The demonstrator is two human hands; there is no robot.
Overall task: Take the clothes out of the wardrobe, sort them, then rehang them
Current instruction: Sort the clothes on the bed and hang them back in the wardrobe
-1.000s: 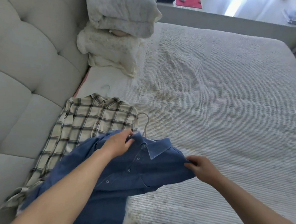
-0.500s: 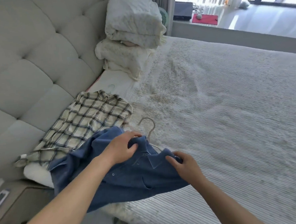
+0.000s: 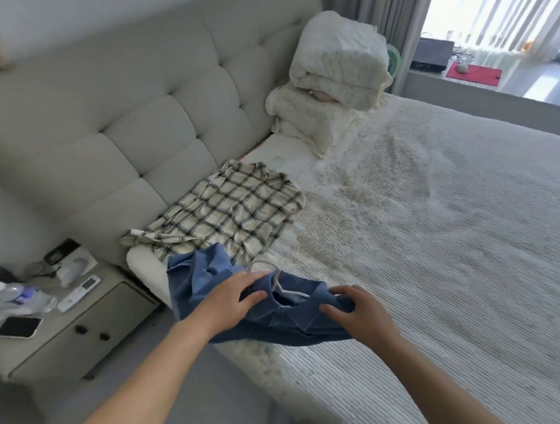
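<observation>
Denim shirt [image 3: 265, 314]: our left hand [image 3: 226, 302] presses flat with fingers spread, right hand [image 3: 360, 311] pinches the shoulder; the hanger [image 3: 284, 285] could snag the collar.

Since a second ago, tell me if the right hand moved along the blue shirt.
Yes. The right hand slid from the blue shirt's shoulder edge inward toward its collar, nearer the hanger.
</observation>
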